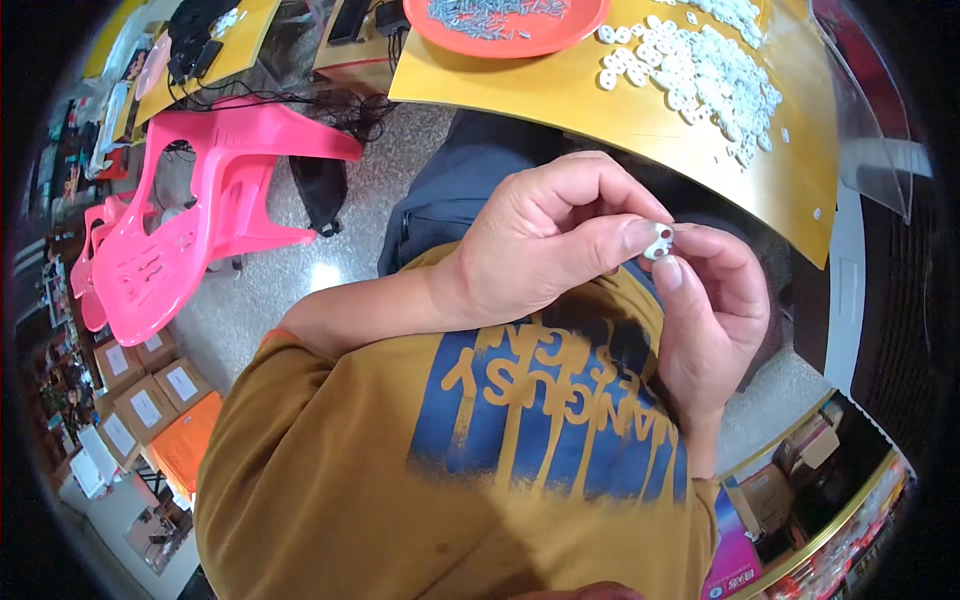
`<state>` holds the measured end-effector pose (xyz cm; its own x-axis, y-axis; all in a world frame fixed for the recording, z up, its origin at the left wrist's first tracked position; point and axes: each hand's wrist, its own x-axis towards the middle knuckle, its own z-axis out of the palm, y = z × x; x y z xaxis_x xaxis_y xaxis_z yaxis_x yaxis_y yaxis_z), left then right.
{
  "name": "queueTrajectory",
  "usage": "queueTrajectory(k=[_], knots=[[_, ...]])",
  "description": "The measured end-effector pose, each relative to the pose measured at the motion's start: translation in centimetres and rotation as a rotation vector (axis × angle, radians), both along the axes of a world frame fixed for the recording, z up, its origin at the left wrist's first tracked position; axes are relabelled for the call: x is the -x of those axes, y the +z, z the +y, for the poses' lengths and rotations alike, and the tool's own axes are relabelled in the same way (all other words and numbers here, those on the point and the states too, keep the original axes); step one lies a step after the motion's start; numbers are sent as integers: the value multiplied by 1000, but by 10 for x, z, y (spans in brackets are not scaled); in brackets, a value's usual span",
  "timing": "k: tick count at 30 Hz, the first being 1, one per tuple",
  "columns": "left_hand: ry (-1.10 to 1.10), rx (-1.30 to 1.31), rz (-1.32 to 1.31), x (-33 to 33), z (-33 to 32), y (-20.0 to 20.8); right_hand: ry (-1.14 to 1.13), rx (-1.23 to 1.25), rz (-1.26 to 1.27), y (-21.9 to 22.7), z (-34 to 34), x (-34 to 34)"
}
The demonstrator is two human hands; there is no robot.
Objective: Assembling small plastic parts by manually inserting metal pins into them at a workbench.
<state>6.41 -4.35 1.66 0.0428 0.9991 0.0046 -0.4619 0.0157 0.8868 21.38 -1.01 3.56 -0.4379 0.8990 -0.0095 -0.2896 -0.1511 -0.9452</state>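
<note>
A small white plastic piece with two dark round holes is held in front of my chest. My left hand is closed, pinching the piece from the left between thumb and fingers. From the right, my right hand grips its other side with thumb and forefinger. Similar white two-holed pieces lie in a loose heap on the yellow table beyond my hands. Beside the heap stands a red plate holding many small metal screws or pins.
Pink plastic chairs are at the left on the speckled floor. Cardboard boxes and an orange box are stacked lower left. A clear panel edges the table's right side. A glass-edged case with boxes stands lower right.
</note>
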Motion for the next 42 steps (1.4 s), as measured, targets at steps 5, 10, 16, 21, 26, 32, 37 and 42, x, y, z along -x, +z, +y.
queueTrajectory(k=[5, 10, 16, 21, 26, 32, 37, 42], knots=[[19, -85, 149, 3, -11, -1, 22, -149, 11, -4, -5, 0], [109, -197, 407, 10, -9, -4, 37, -149, -24, -7, 3, 8], [221, -49, 324, 37, 0, -16, 92, -206, -229, -15, 30, 43], [406, 122, 86, 72, 12, -30, 211, -604, -599, -12, 82, 86], [428, 197, 164, 108, 20, -39, 113, -1095, -905, -25, 153, 124], [407, 286, 133, 124, 28, -44, 308, -1135, -1082, -40, 193, 144], [469, 305, 131, 128, 35, -39, 352, -1191, -1110, -44, 201, 155], [494, 290, 135, 122, 31, -34, 387, -1196, -1201, -48, 206, 157]])
